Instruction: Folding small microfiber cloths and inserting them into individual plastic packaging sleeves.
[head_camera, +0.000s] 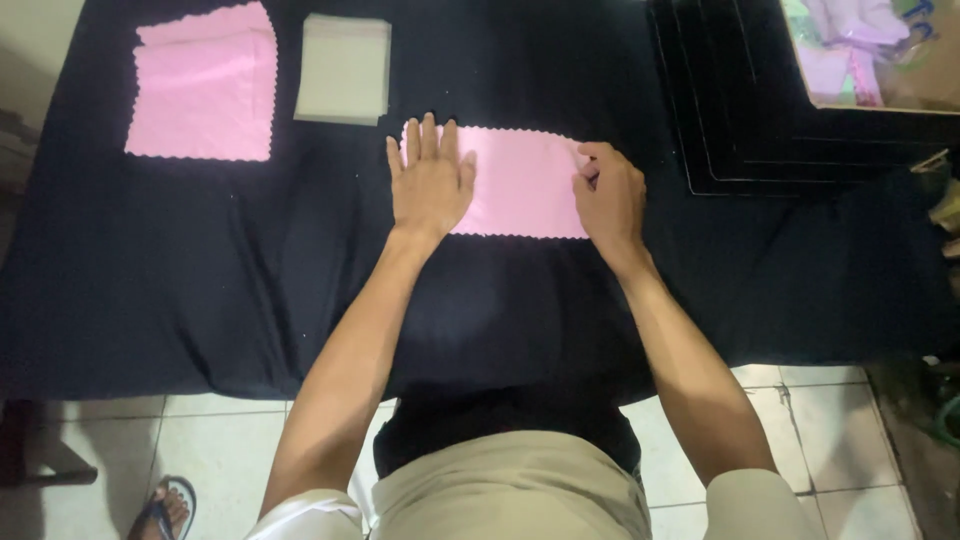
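Observation:
A pink cloth (520, 182) with scalloped edges lies flat on a black-covered table (200, 270). My left hand (430, 178) rests flat on the cloth's left end, fingers spread and pressing down. My right hand (608, 198) is at the cloth's right end, fingers curled and pinching its upper right edge.
A stack of pink cloths (205, 85) sits at the table's far left, with a pile of clear flat bags (343, 68) beside it. Stacked black trays (740, 110) and a cardboard box (870, 50) holding pink items stand at the far right. White tiled floor (840, 450) lies below, where a sandalled foot (165, 508) shows.

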